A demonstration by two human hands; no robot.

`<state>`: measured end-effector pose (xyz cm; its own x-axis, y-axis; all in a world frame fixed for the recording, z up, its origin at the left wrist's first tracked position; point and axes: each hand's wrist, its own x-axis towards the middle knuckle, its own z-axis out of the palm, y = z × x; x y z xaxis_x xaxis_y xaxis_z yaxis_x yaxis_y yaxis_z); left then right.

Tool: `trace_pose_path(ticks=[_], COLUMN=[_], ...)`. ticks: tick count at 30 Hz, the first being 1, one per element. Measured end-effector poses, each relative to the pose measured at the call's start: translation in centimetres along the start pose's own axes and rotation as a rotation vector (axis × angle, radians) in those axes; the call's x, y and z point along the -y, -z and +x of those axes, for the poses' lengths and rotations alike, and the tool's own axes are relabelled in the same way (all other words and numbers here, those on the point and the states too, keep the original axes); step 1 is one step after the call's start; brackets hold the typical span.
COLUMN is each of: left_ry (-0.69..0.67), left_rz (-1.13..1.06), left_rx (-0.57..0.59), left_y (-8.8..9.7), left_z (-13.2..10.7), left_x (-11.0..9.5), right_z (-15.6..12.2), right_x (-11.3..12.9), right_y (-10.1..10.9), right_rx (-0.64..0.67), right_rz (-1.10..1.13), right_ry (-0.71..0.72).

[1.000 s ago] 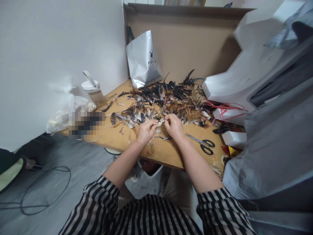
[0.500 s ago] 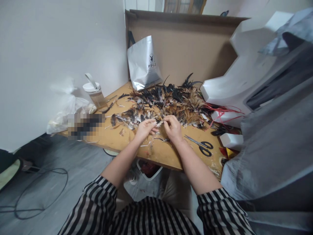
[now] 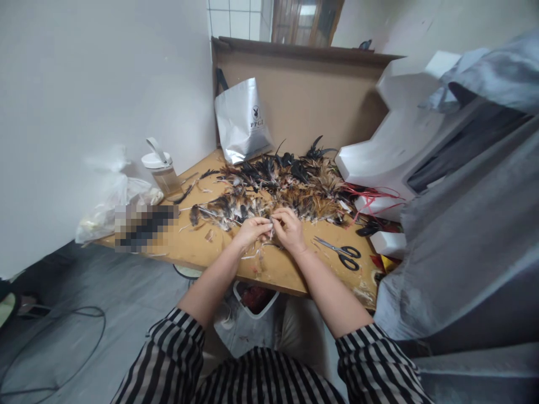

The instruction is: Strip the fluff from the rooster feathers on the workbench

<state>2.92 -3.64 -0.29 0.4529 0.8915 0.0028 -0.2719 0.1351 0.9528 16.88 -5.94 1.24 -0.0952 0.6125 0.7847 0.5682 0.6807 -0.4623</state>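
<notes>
Both my hands meet over the front of the wooden table, fingertips pinched together. My left hand (image 3: pixel 254 230) is closed on the lower end of what looks like a small feather (image 3: pixel 272 231), mostly hidden by the fingers. My right hand (image 3: pixel 288 229) pinches the same piece from the other side, its thumb and forefinger touching the left fingertips. Just beyond the hands lie rows of brown and black feathers (image 3: pixel 311 202), their pale quills pointing toward me. Black-handled scissors (image 3: pixel 340 252) rest partly spread on the table, right of my right hand.
A silver bag (image 3: pixel 242 126) stands against the cardboard panel (image 3: pixel 311 95). At left are a lidded drink cup (image 3: pixel 164 171) and a plastic bag (image 3: pixel 113 205). Red strings (image 3: pixel 373 199) and white foam (image 3: pixel 370 157) border the right. A bin (image 3: pixel 255 300) sits below the table edge (image 3: pixel 273 285).
My hands have drawn closer together and slightly toward me, away from the feather rows. The right hand has shifted left. The whole view has moved a little with my head.
</notes>
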Motion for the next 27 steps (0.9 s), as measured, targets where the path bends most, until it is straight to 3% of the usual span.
trace_pose_path(ticks=[8, 13, 17, 22, 27], left_ry=[-0.047, -0.129, -0.162, -0.133, -0.134], left_rz=[-0.002, 0.084, 0.180, 0.247, 0.173], left_rx=[-0.102, -0.198, -0.214, -0.176, -0.224], left_y=[0.3, 0.0, -0.1, -0.2, -0.5], left_z=[-0.1, 0.1, 0.0, -0.1, 0.0], left_x=[0.2, 0.0, 0.1, 0.5, 0.4], right_z=[-0.1, -0.1, -0.1, -0.2, -0.1], right_x=[0.4, -0.4, -1.1, -1.9, -1.9], right_y=[-0.5, -1.0, -1.6, -1.8, -1.5], right_rx=[-0.064, -0.063, 0.069, 0.098, 0.090], right_rz=[0.059, 0.193, 0.441, 0.555, 0.672], right_ry=[-0.038, -0.336, -0.607, -0.720, -0.807])
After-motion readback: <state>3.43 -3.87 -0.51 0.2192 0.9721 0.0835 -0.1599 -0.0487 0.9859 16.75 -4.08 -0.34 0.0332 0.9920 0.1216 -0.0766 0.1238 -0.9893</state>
